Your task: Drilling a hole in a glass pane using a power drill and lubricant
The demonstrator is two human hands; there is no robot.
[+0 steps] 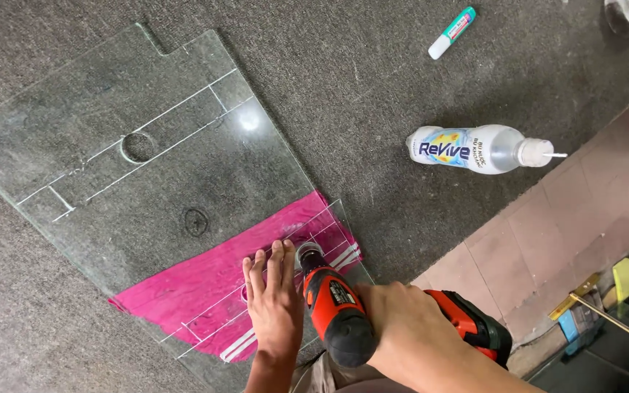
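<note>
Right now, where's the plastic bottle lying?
In the head view, the plastic bottle lies on its side on the grey carpeted table, right of the glass sheet, below the marker.

- A clear plastic bottle [485, 148] lies on its side on the grey carpet, well beyond the right hand [402, 320], nozzle cap pointing right.
- Its wrap label [445, 146] is white with blue and yellow.
- A small white-and-teal tube [452, 32] with a printed label lies farther off.
</note>
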